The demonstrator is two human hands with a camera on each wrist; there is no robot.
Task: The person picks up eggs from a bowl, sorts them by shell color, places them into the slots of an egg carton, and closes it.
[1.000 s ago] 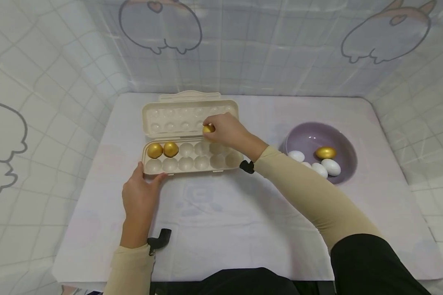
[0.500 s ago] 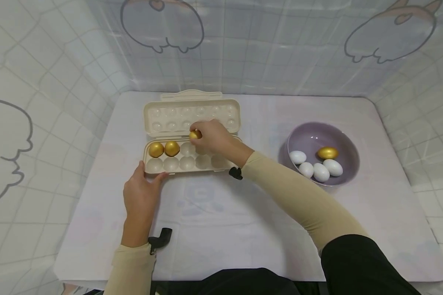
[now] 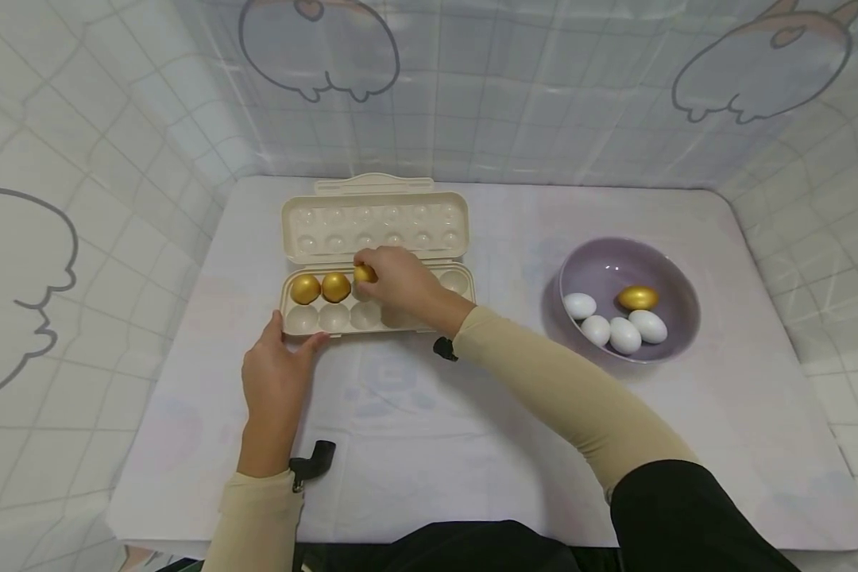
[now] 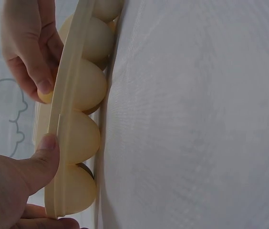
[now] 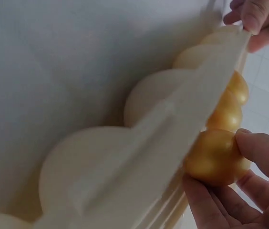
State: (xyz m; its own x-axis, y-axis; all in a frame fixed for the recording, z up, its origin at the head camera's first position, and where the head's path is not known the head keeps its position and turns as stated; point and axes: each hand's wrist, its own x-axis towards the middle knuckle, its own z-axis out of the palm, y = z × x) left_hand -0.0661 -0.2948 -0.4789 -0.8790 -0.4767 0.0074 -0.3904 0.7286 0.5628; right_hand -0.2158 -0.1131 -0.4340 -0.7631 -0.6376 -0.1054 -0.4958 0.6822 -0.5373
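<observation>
A cream egg carton (image 3: 332,319) lies with its lid folded back on the white-covered table. Two golden eggs (image 3: 320,288) sit side by side in the far row at its left end. My right hand (image 3: 400,280) pinches a third golden egg (image 5: 216,158) between thumb and fingertips, right at the far-row cup beside those two. In the head view that hand covers several cups on the right. My left hand (image 3: 277,373) grips the carton's near left corner, thumb (image 4: 47,148) on the front rim and fingers round the left end.
To the right stands a purple bowl (image 3: 675,274) holding one golden egg (image 3: 638,298) and several white eggs (image 3: 625,336). Patterned curtain walls (image 3: 515,119) rise behind and beside the table.
My right hand has carried its golden egg leftward and down, from over the carton's middle to the cup beside the two golden eggs. My left hand keeps its grip on the corner.
</observation>
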